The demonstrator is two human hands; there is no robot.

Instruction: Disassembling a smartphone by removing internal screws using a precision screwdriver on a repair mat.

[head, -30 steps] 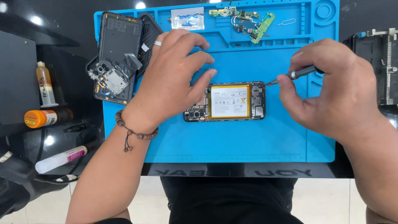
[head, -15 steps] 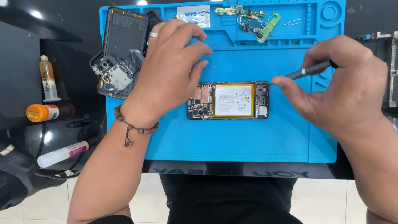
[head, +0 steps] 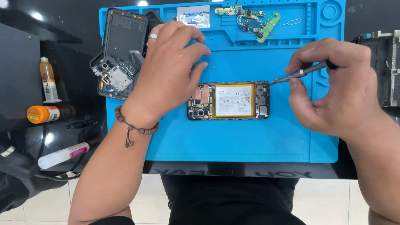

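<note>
The right hand [head: 333, 89] pinches a slim metal screwdriver [head: 301, 73] between thumb and forefinger, the other fingers curled under, and the tool slants down to the left so that its tip meets the upper right corner of the opened phone [head: 228, 100]. That phone lies flat on the blue work mat [head: 233, 137], its long side running left to right, with the pale battery in its middle and the bare circuit board and camera modules at its left end. The left hand [head: 168, 73] sits just left of and above the phone, palm down and loosely bent, holding nothing; its fingertips rest on or hover over the mat near the phone's upper left corner, and whether they touch the phone cannot be told. A ring shows on 1 finger and a beaded bracelet [head: 135, 125] circles the wrist. Both forearms come in from the bottom edge, the right one cut off at the frame's corner. The left hand covers part of the dark back cover [head: 121, 54], which lies at the mat's upper left corner and overhangs onto the black table [head: 75, 125]. In the trays along the mat's far edge lie small green circuit boards [head: 256, 21] and a clear plastic packet [head: 193, 16]. Left of the mat stand a small glue bottle [head: 49, 81], an orange-capped bottle [head: 43, 113] on its side and a white tube [head: 62, 155].
</note>
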